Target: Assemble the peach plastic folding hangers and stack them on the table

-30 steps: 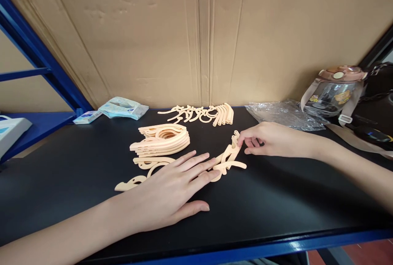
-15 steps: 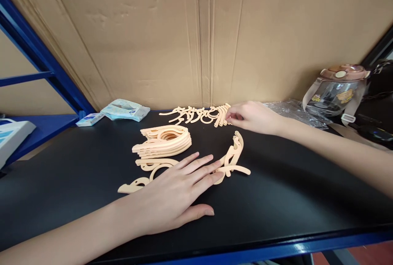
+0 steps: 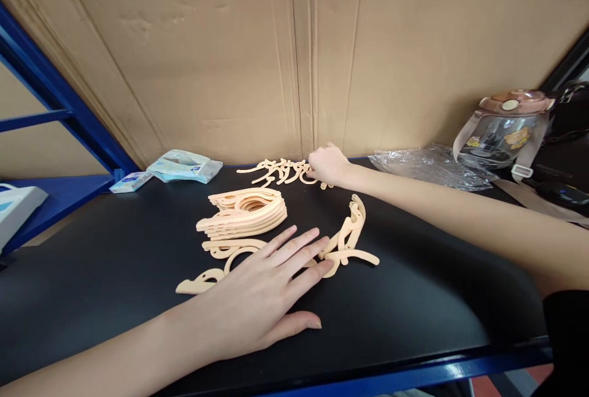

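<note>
My left hand lies palm down with spread fingers over beige folding-hanger parts at the front middle of the table. Its fingertips reach a loose pile of curved beige pieces on the right. Behind it is a neat stack of beige folding hangers. At the back, by the cardboard, my right hand is curled over the right end of a row of small curved hanger pieces. Its fingertips are mostly hidden, and anything between them cannot be made out.
A blue tissue pack and a small box lie at the back left. Clear plastic wrap and a strapped water bottle stand at the back right. Cardboard walls off the rear; a blue frame rises left.
My right hand has moved left along the back row and now covers its right-hand pieces. The left hand stays nearly still on the hanger parts.
</note>
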`<state>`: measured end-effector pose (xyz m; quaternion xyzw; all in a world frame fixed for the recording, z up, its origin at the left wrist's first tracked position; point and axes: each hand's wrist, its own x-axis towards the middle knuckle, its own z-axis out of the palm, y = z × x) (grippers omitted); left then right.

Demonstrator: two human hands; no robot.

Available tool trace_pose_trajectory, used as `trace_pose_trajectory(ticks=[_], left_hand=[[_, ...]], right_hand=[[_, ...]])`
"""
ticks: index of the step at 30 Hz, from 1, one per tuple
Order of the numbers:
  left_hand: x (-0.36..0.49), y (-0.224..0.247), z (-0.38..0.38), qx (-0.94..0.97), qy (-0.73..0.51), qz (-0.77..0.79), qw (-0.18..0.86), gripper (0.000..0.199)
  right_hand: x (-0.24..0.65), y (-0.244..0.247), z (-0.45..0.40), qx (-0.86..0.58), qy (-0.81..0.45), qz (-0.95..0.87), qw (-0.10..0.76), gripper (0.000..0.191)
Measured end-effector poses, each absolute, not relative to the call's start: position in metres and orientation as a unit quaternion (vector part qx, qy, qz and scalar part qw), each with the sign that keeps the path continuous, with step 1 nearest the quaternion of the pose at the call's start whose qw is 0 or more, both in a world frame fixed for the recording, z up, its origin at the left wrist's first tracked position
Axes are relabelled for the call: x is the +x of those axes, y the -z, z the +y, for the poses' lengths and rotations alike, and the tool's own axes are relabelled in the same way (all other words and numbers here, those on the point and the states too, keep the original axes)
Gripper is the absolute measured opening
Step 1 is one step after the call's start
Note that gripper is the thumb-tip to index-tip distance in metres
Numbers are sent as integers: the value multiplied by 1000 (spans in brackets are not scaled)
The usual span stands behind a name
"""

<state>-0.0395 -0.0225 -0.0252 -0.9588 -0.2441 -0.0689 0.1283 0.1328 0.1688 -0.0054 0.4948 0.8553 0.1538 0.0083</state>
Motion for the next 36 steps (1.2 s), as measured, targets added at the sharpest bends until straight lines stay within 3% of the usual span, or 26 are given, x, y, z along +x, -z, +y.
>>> trace_pose_trajectory(ticks=[7, 22, 29, 36], left_hand=[[-40, 26, -23, -961, 58, -246, 116, 54], [-41, 24, -24, -961, 59, -240, 125, 52], [-37, 24, -22, -958, 74, -238, 145, 51], [-31, 26, -22, -946, 75, -222, 223, 49]], right_hand=[[125, 4, 166, 527, -165, 834, 1, 30], [175, -30, 145, 524, -184, 803, -215, 23], [223, -13, 86, 457, -221, 825, -248, 16], [253, 9, 68, 485, -127, 833, -235, 9]])
